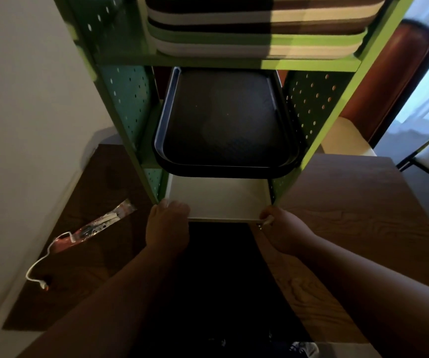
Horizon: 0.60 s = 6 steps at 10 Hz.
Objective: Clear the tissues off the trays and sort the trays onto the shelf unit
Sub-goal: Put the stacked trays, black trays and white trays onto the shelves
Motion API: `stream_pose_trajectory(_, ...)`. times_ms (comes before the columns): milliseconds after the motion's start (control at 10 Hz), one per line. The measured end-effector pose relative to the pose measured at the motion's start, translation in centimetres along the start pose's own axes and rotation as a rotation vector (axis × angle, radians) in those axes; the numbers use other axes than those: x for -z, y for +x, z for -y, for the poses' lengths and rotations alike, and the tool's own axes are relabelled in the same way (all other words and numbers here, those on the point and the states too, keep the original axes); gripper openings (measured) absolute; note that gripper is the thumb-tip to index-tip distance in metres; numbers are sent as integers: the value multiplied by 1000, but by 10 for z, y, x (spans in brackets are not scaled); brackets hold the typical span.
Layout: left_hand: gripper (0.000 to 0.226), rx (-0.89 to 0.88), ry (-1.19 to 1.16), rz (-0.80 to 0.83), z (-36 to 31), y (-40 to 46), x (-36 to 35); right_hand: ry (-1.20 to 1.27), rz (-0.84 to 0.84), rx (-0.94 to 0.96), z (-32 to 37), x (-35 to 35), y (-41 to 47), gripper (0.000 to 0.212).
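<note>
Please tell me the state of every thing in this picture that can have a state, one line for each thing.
White plastic tray: partly inside the lowest shelf level, held at its near edge.
Black plastic tray: lying flat on the middle level, bare.
Stack of striped trays: piled on the upper level.
Left hand: gripping the white tray's left corner.
Right hand: gripping its right corner.
Green metal shelf unit: upright.

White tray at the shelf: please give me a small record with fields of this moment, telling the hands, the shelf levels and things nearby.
held item: white tray, at the lowest visible level of the green shelf unit
left hand: grips the tray's near left corner
right hand: grips the tray's near right corner
level above: black tray, nothing on it
top visible level: stack of trays in brown, white and green
tissues: none visible on the white tray
left of the shelf unit: plastic wrapper on the wooden table
</note>
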<state>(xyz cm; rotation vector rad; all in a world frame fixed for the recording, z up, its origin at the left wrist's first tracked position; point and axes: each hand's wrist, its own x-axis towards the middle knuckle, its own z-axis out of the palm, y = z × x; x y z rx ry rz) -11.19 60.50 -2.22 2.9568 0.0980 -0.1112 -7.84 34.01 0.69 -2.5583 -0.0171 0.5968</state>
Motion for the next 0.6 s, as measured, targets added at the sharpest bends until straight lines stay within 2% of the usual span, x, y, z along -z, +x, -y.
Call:
stream_pose_trajectory(100, 17, 16, -50, 79, -14, 2, 9, 83, 20, -34, -1, 3, 4, 18)
stream_pose_trajectory(200, 39, -96, -252, 165, -37, 1, 18, 94, 49, -22, 1, 10, 7, 20)
stream_pose_trajectory(300, 41, -176, -365, 178, -69, -2, 27, 166, 37, -14, 2, 18, 8, 20)
stream_pose_trajectory(400, 48, -157, -392, 152, -104, -3, 36, 411, 65, -52, -3, 32, 2, 15)
stream_pose_trajectory(500, 52, -151, -433, 147, -137, 1, 44, 475, 45, -64, -20, 50, -10, 15)
stream_pose_trajectory(600, 45, -200, -476, 186, -167, 9, 50, 549, 10, -108, -43, 70, -17, 13)
